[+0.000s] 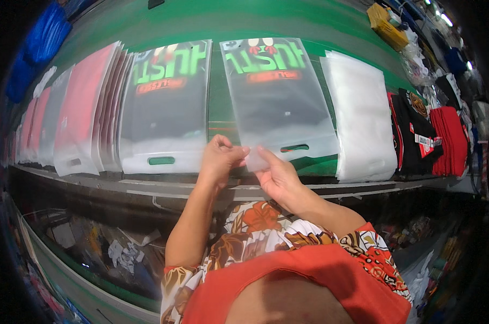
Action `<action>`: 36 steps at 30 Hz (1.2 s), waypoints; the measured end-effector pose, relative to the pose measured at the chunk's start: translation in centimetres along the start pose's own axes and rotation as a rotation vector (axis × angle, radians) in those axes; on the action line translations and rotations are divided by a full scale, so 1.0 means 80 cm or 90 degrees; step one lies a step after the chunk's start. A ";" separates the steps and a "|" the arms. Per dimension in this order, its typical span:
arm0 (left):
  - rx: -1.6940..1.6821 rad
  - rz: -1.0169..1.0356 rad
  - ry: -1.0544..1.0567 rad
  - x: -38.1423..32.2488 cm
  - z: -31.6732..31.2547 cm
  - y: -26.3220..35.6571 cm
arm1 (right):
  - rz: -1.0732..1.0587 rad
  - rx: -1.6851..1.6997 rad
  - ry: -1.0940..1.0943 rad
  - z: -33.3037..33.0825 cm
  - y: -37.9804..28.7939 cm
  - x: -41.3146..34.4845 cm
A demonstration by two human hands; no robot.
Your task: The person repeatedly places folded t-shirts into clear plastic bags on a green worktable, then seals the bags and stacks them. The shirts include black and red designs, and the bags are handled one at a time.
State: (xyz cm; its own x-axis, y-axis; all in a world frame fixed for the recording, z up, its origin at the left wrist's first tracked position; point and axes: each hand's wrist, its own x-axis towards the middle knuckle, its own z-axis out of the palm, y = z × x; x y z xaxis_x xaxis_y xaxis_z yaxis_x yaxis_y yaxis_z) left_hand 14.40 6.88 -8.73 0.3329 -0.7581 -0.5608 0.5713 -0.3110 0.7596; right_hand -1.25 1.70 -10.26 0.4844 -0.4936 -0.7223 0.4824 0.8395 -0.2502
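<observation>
In front of me lies a frosted plastic bag with a cut-out handle, tilted slightly on the table. Inside is a folded dark garment with green and orange printed lettering. My right hand grips the bag's near left corner, thumb on top. At the same corner, my left hand has its thumb and fingertips pinched together at the bag's edge. A similar filled bag rests just left of my left hand. Right of the held bag is a stack of white translucent bags, which look flat.
Red and dark filled bags stand in overlapping rows at the left. Folded black garments with tags and red garments are piled at the right. A yellow package sits at the far right of the green table.
</observation>
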 end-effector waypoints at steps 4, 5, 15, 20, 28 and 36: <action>0.008 0.000 0.006 0.003 -0.004 -0.010 | -0.025 -0.036 -0.046 0.011 -0.002 -0.015; 0.018 0.001 0.007 0.003 -0.004 -0.010 | -0.021 -0.041 -0.042 0.011 -0.001 -0.013; 0.021 0.081 0.076 -0.004 0.012 -0.019 | -0.021 -0.057 -0.014 0.009 0.001 -0.007; 0.039 0.127 0.107 -0.007 0.024 -0.021 | -0.033 -0.091 0.004 0.001 0.004 0.000; 0.081 0.217 0.111 0.001 0.021 -0.039 | -0.131 -0.279 -0.078 0.004 0.011 -0.011; 0.078 0.202 0.101 -0.003 0.025 -0.031 | -0.100 -0.093 0.023 0.015 0.000 -0.021</action>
State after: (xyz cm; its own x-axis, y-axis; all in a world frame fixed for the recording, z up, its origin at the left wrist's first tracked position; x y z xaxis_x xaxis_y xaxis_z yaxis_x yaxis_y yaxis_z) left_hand 11.40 6.73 -9.84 0.5965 -0.7326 -0.3278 0.3300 -0.1485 0.9322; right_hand -1.20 2.24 -8.29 0.3843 -0.6148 -0.6887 0.4379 0.7781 -0.4503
